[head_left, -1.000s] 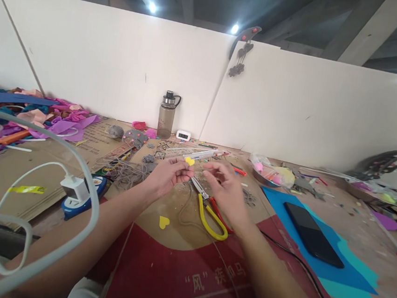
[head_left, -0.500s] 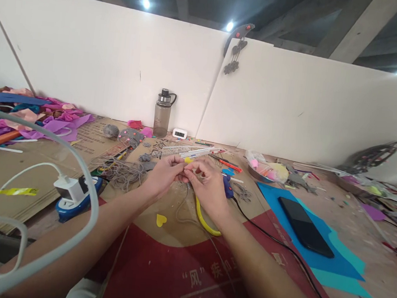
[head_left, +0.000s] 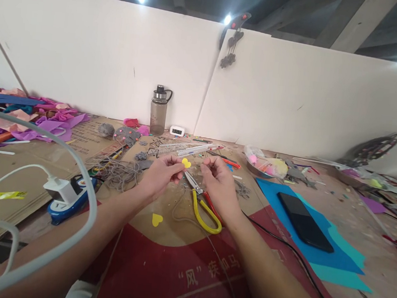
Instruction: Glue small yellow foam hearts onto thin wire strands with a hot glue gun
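My left hand (head_left: pixel 162 176) pinches a small yellow cut-out with rounded lobes (head_left: pixel 186 163) between thumb and fingertips. Just right of it, my right hand (head_left: pixel 218 179) has thumb and forefinger pressed together; whatever lies between them is too small to make out. Below and between the hands are scissors (head_left: pixel 194 208) with yellow and red handles, partly behind my right hand. A yellow heart (head_left: pixel 157 220) lies flat on the printed cardboard (head_left: pixel 162 237), nearer to me. A loose length of grey yarn (head_left: pixel 176 207) curls beside the scissors.
Tangled grey yarn (head_left: pixel 113 173) and a blue power strip (head_left: pixel 70 202) are on the left. A grey bottle (head_left: pixel 158 114) and small clock (head_left: pixel 177 131) stand behind. Right: a phone (head_left: pixel 304 220) on blue sheets, with a black cord (head_left: pixel 290 251) before it. A white cable (head_left: pixel 92 195) loops close by.
My hands have drawn apart, my right hand moving right. The yellow cut-out now shows plainly in my left fingers, and the scissors' blades have come into sight.
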`<state>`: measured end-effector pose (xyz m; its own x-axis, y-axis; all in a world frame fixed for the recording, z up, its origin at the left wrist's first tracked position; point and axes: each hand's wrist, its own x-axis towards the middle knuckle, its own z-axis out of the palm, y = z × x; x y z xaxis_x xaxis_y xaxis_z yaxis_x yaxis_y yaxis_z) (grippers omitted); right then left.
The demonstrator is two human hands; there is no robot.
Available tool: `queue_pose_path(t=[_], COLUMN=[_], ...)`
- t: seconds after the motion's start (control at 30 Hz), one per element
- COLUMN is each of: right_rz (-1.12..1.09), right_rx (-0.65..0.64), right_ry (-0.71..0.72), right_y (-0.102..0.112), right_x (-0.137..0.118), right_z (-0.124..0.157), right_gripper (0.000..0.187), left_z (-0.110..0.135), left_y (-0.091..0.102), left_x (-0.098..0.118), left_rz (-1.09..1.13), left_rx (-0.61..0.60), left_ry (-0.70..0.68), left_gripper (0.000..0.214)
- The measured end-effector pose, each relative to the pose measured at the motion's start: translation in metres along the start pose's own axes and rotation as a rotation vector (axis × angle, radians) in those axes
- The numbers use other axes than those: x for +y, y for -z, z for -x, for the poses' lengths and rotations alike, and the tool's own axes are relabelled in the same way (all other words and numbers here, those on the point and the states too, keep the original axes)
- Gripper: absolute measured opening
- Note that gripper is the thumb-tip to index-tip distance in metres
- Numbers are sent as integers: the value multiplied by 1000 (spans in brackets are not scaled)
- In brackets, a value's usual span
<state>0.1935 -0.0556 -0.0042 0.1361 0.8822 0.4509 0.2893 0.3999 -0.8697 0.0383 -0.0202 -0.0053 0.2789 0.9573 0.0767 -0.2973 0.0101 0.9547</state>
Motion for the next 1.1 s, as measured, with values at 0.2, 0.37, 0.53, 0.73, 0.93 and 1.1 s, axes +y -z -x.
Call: queue_pose_path(t=[0.2,0.37,0.53,0.73,0.93,1.1], right_rz=[380,446,479,505,525,546], right_rx=[6,4,18,31,39,29], right_ry=[301,408,453,482,519,516], right_y=[2,2,2,3,3,3], right_x=[0,0,1,3,3,5], right_z=[4,5,5,5,6,6], right_gripper=[10,11,11,13,13,13], left_z=[2,4,4,3,2,2], left_y=[-4,-4,-2,0,1,1], left_x=[2,2,0,-2,-3,-4], left_rz=[-32,-57,-94,-110,-137,-176], left_rx=[-46,-74,-107,-139,-174,-192], left_ry=[10,10,1,-3,-21,-39], left_gripper=[18,14,13,14,15,19])
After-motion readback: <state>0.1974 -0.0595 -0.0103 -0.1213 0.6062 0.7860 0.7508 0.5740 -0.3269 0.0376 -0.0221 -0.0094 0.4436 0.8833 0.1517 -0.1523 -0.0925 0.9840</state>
